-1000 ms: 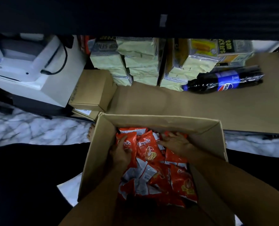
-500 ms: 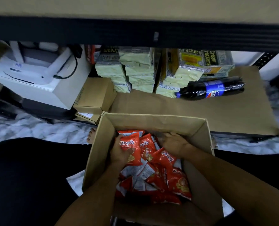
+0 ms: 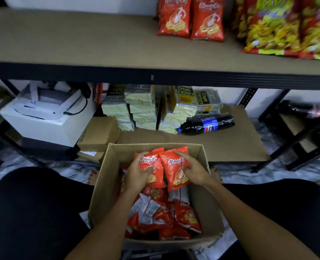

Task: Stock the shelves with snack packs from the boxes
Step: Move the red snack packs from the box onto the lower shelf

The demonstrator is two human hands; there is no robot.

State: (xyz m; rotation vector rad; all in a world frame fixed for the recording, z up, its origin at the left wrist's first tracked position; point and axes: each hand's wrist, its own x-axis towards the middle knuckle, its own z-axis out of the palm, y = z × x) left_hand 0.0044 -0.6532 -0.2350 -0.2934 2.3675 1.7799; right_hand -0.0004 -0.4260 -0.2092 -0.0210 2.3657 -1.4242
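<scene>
- Two red snack packs are lifted above the open box (image 3: 106, 184): left hand (image 3: 136, 174) grips one pack (image 3: 151, 166), right hand (image 3: 194, 171) grips the other pack (image 3: 176, 169).
- Two same red packs (image 3: 190, 17) stand on the upper shelf (image 3: 71, 40).

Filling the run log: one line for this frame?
stage: picking | left hand: holds red pack | right hand: holds second red pack | box: packs remain | shelf: space free
</scene>
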